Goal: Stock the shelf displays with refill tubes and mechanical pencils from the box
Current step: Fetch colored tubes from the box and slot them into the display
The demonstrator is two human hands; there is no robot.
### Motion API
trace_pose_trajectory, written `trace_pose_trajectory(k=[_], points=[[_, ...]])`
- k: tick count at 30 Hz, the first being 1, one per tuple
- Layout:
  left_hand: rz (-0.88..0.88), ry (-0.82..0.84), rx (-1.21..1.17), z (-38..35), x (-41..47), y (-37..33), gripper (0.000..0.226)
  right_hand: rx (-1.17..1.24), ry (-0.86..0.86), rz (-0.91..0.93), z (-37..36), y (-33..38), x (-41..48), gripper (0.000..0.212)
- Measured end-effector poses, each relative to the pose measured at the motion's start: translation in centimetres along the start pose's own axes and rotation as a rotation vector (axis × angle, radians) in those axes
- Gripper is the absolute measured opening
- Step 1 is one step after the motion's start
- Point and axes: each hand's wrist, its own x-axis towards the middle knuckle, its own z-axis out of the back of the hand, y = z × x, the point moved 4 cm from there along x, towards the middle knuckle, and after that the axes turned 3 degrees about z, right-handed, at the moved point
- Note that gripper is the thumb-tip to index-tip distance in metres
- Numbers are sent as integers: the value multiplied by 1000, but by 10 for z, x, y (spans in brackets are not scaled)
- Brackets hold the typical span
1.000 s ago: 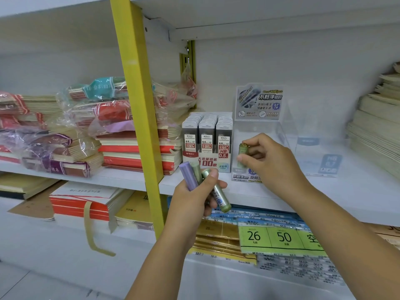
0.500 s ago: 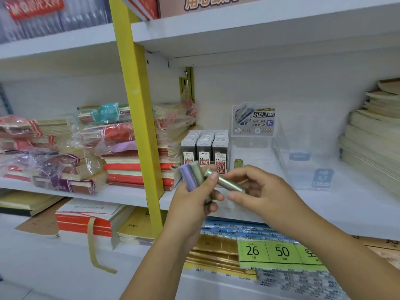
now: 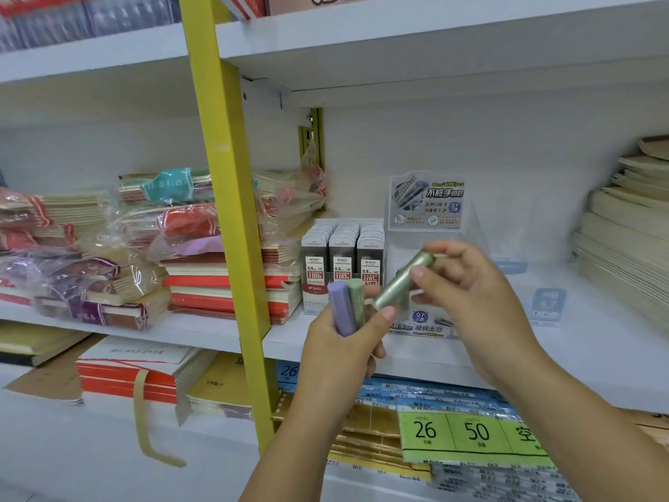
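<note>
Right hand [image 3: 467, 295] pinches green tube [image 3: 402, 284] | display card [image 3: 427, 201] reads "0.7 2B"

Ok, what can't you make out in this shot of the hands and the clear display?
Head view:
- Metallic green tube: blurred; label unreadable.
- Lilac tube and pale green tube: lower ends hidden in left hand.
- Clear plastic display: interior blocked by right hand.
- Box: out of frame.

Two hands appear at centre frame, the left hand [image 3: 340, 342] and the right hand [image 3: 470, 295]. They hold three refill tubes: one purple tube [image 3: 342, 309], two green tubes [image 3: 356, 300] [image 3: 402, 284]. Left of centre rises one yellow upright [image 3: 231, 219].
</note>
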Motion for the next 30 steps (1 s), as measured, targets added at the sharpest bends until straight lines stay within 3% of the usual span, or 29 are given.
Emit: trace_pose_trajectory(k=[3, 5, 11, 16, 21, 26, 28, 30], points=[[-3, 3, 78, -3, -1, 0, 26, -206, -53, 185, 16, 15, 12, 29], [-2, 8, 86, -4, 0, 0, 24, -307, -15, 226, 23, 18, 18, 31], [44, 33, 35, 0, 2, -1, 18, -518, 167, 82, 22, -14, 18, 32], [70, 63, 32, 1, 1, -1, 37, -590, 200, 42, 22, -26, 13, 33], [101, 94, 7, 4, 0, 1, 33, -540, 198, 18, 28, -29, 13, 33], [119, 133, -6, 5, 1, 2, 40, -605, -37, 285, 26, -8, 5, 25], [108, 156, 23, 4, 1, 1, 37, -641, -11, 371, 19, 3, 1, 20], [98, 191, 63, 3, 2, 2, 36, -590, 109, 344, 8, 9, -3, 19]])
